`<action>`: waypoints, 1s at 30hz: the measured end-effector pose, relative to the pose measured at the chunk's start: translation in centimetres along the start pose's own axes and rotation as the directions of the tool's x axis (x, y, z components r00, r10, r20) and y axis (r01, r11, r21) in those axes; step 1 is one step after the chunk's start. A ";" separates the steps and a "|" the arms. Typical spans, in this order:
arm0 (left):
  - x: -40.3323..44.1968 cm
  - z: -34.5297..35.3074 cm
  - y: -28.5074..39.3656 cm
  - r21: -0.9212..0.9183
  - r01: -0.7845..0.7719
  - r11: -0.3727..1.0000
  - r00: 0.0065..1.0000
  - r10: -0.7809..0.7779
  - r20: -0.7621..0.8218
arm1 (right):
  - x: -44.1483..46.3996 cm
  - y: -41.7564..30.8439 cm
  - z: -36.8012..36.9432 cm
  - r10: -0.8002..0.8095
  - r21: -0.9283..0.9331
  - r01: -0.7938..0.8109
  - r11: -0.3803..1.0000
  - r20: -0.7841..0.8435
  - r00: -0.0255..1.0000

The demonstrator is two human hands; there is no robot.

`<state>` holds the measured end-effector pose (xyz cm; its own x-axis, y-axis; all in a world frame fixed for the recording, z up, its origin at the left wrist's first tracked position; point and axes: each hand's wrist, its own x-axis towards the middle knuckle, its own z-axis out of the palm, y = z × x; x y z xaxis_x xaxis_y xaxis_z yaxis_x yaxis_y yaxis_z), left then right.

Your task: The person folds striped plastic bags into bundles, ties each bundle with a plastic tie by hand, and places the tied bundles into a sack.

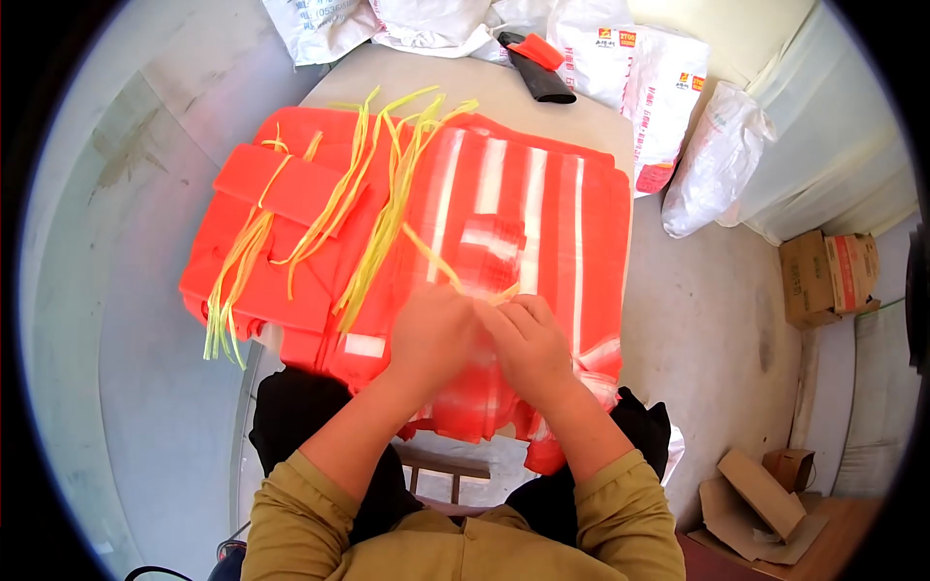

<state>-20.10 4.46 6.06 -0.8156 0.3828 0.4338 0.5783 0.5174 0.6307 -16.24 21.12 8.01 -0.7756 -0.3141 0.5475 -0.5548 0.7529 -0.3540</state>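
Observation:
My left hand (433, 327) and my right hand (528, 341) meet closely over a bundle of red plastic bags (492, 247). Both have their fingers closed on a yellow plastic strip (434, 254), whose short ends show by the fingertips. Beneath the bundle lies a wide stack of red and white striped plastic bags (603, 242). Left of my hands, long yellow strips (387, 208) lie loose across the red sheets. A folded red bundle (291, 189) has a yellow strip running over it. My hands hide part of the strip and the bundle.
White printed sacks (668, 97) line the table's far side, with a black and red roll (542, 73) before them. A white plastic bag (717, 160) stands at right. Cardboard boxes (814, 276) are farther right, and opened cardboard (751, 508) lies at lower right.

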 end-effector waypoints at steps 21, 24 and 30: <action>-0.3 -0.2 -1.2 0.099 -0.065 0.993 0.995 0.073 -0.075 | -0.6 2.3 -0.9 0.260 0.027 -0.259 0.965 -0.012 0.966; -0.8 -0.5 -3.2 0.218 -0.036 0.975 0.999 0.044 -0.032 | -1.7 3.3 -1.9 0.292 -0.221 -0.269 0.938 0.076 0.954; -0.7 -1.3 -2.0 0.221 0.018 0.975 0.999 -0.029 0.044 | -2.2 3.7 -2.6 0.492 0.121 -0.506 0.854 0.129 0.861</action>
<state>-20.67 2.15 5.32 -0.8303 0.4010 0.3870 0.5528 0.6805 0.4810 -15.82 26.12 7.48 -0.9795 0.0251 0.1998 -0.1181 0.7321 -0.6708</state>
